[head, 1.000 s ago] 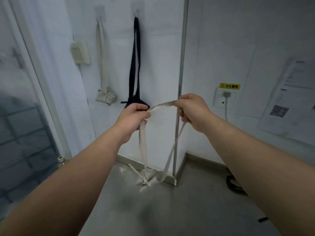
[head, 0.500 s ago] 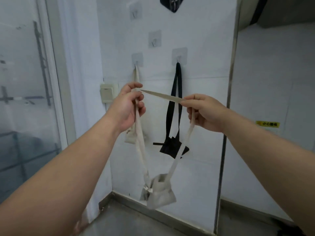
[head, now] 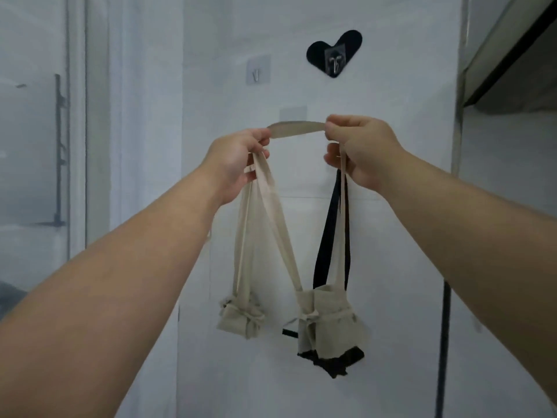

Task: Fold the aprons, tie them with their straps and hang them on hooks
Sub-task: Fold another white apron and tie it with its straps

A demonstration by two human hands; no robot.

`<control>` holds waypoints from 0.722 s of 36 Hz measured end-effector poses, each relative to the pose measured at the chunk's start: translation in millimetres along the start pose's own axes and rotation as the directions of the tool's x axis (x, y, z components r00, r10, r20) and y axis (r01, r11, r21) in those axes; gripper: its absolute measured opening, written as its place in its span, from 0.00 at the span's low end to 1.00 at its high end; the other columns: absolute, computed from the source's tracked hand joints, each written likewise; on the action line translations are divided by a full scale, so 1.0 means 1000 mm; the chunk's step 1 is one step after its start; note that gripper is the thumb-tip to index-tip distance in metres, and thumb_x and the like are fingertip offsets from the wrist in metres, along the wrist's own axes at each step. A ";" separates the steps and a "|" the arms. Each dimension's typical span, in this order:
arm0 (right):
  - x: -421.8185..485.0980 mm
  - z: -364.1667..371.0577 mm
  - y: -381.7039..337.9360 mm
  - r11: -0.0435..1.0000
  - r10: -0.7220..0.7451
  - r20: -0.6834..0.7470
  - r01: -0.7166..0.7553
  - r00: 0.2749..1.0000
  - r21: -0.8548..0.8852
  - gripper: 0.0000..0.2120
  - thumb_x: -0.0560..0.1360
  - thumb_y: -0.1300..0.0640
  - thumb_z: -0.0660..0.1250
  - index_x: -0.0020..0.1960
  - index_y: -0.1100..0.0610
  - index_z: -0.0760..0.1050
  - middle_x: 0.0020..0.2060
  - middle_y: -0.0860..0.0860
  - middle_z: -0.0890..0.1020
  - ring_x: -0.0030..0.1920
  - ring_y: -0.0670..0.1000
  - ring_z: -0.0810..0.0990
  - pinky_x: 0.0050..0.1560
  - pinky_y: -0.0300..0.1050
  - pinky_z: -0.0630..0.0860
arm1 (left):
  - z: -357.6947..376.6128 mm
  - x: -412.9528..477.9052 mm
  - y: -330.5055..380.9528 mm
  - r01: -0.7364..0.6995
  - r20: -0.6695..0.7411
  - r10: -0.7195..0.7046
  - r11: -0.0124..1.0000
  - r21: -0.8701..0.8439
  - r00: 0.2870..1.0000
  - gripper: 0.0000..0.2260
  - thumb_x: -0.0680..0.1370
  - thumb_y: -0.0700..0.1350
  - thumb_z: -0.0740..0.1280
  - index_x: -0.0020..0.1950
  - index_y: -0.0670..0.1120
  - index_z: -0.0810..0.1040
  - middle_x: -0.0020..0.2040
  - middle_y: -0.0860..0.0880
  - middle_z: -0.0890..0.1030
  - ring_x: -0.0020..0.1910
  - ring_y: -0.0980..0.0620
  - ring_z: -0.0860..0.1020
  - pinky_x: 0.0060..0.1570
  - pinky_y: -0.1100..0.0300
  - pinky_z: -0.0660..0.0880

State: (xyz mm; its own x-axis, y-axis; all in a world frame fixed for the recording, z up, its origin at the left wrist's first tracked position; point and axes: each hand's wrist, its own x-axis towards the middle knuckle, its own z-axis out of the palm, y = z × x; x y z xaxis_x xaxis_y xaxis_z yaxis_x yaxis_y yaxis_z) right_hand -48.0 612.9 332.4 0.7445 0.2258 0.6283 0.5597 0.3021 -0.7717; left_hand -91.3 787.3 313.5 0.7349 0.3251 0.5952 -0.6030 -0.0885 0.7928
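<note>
The beige apron bundle [head: 328,321], folded and tied round with its own strap, hangs in the air just in front of the white wall [head: 391,86]. It hangs from a strap loop [head: 297,129] drawn level between both hands. The fingers [head: 260,137] of the left hand [head: 238,164] pinch one end of the loop. The right hand [head: 358,149] is curled round the other end.

A square pad [head: 293,113] is half covered by the loop. A second beige bundle [head: 241,318] hangs lower left, its thin strap running up behind the left hand. A black bundle [head: 334,362] is mostly hidden behind the held one; its edge and black straps [head: 328,224] show.

Higher up sit a clear hook [head: 257,73] and a heart-shaped hook [head: 334,55]. A glass door [head: 30,146] stands left, and a ledge [head: 512,55] is cut off upper right.
</note>
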 end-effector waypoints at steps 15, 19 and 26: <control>0.094 0.020 0.033 0.470 -0.299 0.045 0.188 0.953 -0.862 0.15 0.77 0.64 0.58 0.60 0.62 0.77 0.56 0.57 0.80 0.53 0.56 0.79 0.53 0.43 0.76 | 0.009 0.087 -0.021 -0.043 0.026 0.037 0.965 0.259 0.999 0.13 0.61 0.38 0.61 0.43 0.48 0.77 0.45 0.50 0.73 0.45 0.50 0.66 0.43 0.55 0.62; 0.084 0.022 0.050 0.284 -0.288 0.099 0.184 0.953 -0.941 0.13 0.76 0.63 0.58 0.54 0.63 0.79 0.50 0.57 0.82 0.50 0.57 0.79 0.47 0.41 0.74 | 0.008 0.089 -0.039 0.011 0.005 -0.013 0.950 0.311 1.000 0.12 0.70 0.34 0.59 0.41 0.47 0.79 0.41 0.51 0.77 0.39 0.51 0.72 0.39 0.58 0.66; 0.064 0.031 0.052 -0.023 -0.133 0.234 0.233 0.963 -0.972 0.08 0.76 0.59 0.59 0.45 0.57 0.77 0.41 0.53 0.78 0.44 0.56 0.76 0.40 0.42 0.70 | 0.005 0.060 -0.050 0.029 0.139 -0.106 0.883 0.469 0.985 0.16 0.77 0.39 0.59 0.60 0.53 0.78 0.54 0.53 0.78 0.48 0.53 0.76 0.39 0.62 0.72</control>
State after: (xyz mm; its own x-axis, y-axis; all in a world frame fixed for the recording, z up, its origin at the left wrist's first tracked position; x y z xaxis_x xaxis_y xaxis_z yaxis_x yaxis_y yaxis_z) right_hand 17.2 672.1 336.0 0.5575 0.3940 0.7307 0.5144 -0.8548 0.0685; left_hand -15.8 806.1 310.2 0.8308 0.1983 0.5200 -0.3655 -0.5102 0.7786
